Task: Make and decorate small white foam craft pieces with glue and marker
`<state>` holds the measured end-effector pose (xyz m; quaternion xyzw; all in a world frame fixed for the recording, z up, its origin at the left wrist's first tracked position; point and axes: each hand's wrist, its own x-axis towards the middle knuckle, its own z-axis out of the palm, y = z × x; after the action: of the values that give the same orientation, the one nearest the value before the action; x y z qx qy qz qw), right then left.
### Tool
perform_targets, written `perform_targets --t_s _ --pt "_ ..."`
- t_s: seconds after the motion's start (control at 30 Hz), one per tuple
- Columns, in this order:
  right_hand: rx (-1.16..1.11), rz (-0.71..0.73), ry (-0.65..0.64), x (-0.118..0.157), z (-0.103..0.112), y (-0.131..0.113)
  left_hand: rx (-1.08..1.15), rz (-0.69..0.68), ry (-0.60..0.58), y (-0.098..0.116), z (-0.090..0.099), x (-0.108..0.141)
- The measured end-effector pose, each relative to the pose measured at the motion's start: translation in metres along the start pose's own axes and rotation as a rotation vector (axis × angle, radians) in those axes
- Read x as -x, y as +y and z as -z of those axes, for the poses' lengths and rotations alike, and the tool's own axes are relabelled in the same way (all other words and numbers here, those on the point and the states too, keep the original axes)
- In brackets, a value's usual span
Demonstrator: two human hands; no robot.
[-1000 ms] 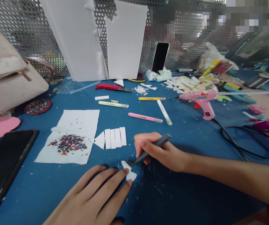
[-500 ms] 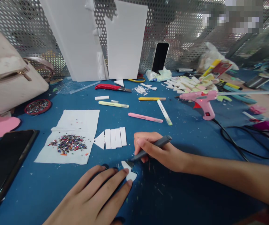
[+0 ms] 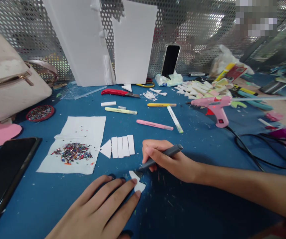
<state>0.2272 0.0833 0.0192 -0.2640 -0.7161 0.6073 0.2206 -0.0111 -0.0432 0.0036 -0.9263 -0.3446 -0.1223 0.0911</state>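
Left hand (image 3: 95, 209) lies palm-down, fingers slightly spread, two fingertips touching the small white piece (image 3: 140, 187) toward the table's (image 3: 202, 142) near edge; right hand (image 3: 174, 166), curled, angled in from the table's right side, pinches the grey pen-like tool (image 3: 172, 150) beside that piece.

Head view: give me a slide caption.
Left hand steadies a notched white cutout on blue tabletop; right hand holds a gray pen-shaped tool beside it.

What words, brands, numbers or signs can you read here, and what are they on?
No text is legible.
Pink pen, white pen, pale yellow pen, amber pen: print too small.
Marker at the back: blurred.
Packet by the upright phone: blue mark, blurred.
Held tool: none visible.
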Motion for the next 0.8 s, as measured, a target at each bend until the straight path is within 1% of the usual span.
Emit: perform_targets --t_s 0.1,0.17,0.23,0.3,0.43,0.53,0.67,0.8 --pt "-0.010 -0.040 -0.012 0.0007 0.0001 -0.0006 0.000 -0.013 -0.008 0.0008 -0.0003 0.0004" --pt "-0.001 -0.019 0.000 0.0006 0.0002 -0.0006 0.008 0.001 -0.007 0.0016 -0.0012 0.0009" --pt "0.006 -0.009 0.007 0.0003 0.0002 -0.0003 0.027 0.030 0.019 0.0023 -0.0024 0.0010" --pt "-0.004 -0.036 0.000 -0.0001 0.0000 0.0002 0.036 0.041 0.032 0.0024 -0.0029 0.0006" --pt "0.002 -0.006 0.010 -0.0008 -0.0008 0.0005 -0.011 -0.002 -0.003 0.0010 -0.0013 0.0008" --pt "0.003 -0.027 0.003 -0.0008 -0.0008 0.0002 -0.028 -0.021 -0.026 0.0003 0.0003 0.0023" --pt "0.021 0.007 0.009 -0.0004 -0.0002 0.0001 -0.042 -0.031 -0.024 0.0003 0.0003 0.0035" --pt "-0.005 -0.016 0.005 -0.0002 -0.0001 0.0004 -0.037 -0.036 -0.018 -0.0006 -0.0006 0.0030"
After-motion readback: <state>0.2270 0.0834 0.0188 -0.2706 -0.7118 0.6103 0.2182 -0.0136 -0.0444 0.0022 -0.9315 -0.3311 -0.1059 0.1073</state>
